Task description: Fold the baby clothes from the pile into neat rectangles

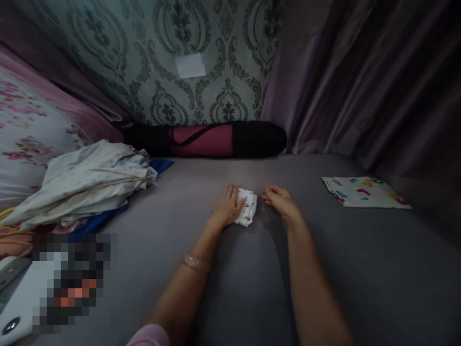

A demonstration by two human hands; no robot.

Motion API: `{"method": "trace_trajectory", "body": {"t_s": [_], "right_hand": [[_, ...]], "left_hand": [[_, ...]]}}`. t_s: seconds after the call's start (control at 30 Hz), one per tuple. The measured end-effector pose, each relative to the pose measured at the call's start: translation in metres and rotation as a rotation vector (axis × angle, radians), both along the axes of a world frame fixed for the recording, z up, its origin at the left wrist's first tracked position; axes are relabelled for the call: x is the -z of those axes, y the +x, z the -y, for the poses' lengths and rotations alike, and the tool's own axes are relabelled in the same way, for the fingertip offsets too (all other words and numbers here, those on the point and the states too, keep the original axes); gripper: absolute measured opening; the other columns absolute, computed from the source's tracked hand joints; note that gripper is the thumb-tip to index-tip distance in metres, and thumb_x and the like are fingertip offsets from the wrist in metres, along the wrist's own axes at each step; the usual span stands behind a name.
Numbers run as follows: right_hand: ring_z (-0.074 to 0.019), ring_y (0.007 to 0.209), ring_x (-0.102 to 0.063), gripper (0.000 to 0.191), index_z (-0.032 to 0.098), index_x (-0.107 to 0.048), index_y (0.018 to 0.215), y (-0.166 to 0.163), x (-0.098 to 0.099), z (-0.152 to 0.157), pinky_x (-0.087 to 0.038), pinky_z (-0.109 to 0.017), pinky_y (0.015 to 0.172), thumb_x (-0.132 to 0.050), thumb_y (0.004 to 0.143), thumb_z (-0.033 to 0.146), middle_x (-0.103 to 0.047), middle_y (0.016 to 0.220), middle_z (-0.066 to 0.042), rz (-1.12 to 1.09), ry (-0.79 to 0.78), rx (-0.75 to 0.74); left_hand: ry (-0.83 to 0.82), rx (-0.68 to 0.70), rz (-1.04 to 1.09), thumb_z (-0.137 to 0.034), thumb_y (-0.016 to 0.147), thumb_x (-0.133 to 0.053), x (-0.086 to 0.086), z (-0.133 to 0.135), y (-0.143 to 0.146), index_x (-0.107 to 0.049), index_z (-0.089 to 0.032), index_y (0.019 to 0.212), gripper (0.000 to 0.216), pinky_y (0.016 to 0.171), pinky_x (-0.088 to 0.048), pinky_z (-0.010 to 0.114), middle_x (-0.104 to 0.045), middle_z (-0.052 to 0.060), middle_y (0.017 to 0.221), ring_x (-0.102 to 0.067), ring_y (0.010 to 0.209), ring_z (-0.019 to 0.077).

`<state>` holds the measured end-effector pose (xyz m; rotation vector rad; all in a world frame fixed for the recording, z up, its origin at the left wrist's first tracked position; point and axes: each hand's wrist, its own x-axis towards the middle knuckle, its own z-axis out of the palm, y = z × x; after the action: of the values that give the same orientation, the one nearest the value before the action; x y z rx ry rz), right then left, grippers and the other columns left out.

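Observation:
A small white cloth with dark and brown specks lies folded into a compact bundle on the grey sheet. My left hand rests flat over its left side, fingers stretched out and the thumb across the top. Just right of the bundle, apart from it, is my right hand. Its thumb and fingertips are drawn together, and I see nothing between them. Part of the bundle is hidden under my left hand.
A folded patterned cloth lies at the right. On the left is a heap of crumpled cloths, with a white phone-like object and a pixelated patch nearer. Along the wall stands a black and maroon long bag; curtains hang at right.

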<state>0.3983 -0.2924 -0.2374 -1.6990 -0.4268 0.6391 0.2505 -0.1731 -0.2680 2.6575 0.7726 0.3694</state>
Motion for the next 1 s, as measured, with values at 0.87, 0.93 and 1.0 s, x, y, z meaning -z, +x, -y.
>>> {"method": "trace_trajectory", "body": {"t_s": [0.87,0.93,1.0], "right_hand": [[-0.016,0.068,-0.064,0.028,0.017,-0.067,0.076,-0.028,0.01,-0.013,-0.048,-0.024,0.06,-0.07,0.074,0.045,-0.069,0.074,-0.004,0.13,-0.166,-0.239],[-0.0163,0.076,-0.065,0.028,0.017,-0.068,0.084,-0.03,0.003,-0.012,-0.05,-0.024,0.066,-0.068,0.077,0.045,-0.071,0.083,-0.004,-0.005,-0.028,-0.184],[-0.0177,0.08,-0.066,0.031,0.018,-0.067,0.089,-0.032,-0.001,-0.01,-0.053,-0.028,0.069,-0.064,0.08,0.047,-0.072,0.088,-0.005,-0.243,0.08,-0.197]], "left_hand": [[-1.526,-0.187,0.556,-0.013,0.066,-0.074,-0.057,0.008,-0.015,-0.065,-0.011,0.099,0.034,0.076,-0.058,0.037,-0.074,0.012,0.087,-0.071,0.083,0.0266],[-1.538,-0.274,0.693,-0.01,0.069,-0.07,-0.063,0.008,-0.014,-0.064,-0.011,0.102,0.033,0.08,-0.058,0.037,-0.074,0.012,0.091,-0.071,0.088,0.0271],[-1.545,-0.358,0.83,-0.006,0.072,-0.065,-0.065,0.007,-0.011,-0.062,-0.012,0.106,0.035,0.081,-0.058,0.038,-0.073,0.011,0.094,-0.07,0.091,0.0269]]}}
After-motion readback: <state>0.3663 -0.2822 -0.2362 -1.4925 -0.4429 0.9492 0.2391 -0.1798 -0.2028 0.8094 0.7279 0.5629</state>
